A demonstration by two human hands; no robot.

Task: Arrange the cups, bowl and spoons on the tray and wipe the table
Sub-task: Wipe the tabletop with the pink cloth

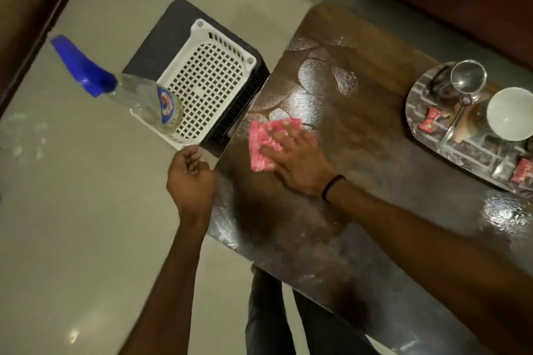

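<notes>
A glossy dark table (331,210) is running diagonally over pale floor. At right, one tray (421,124) is carrying one white bowl (509,114) and one steel cup (467,78). The right hand (297,161), fingers spread, is pressing one pink cloth (266,143). The left hand (191,179) is hanging loosely curled, empty. Upper left, one spray bottle (138,95) is leaning on a white basket (207,86).

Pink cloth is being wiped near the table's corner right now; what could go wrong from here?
1. The right hand presses the pink cloth close to the table edge; a long stroke could slip off.
2. The spray bottle sits in the white basket just past that edge; an overshoot might knock it.
3. The tray with the steel cup and white bowl sits near the far edge; wiping toward it could nudge it.
</notes>
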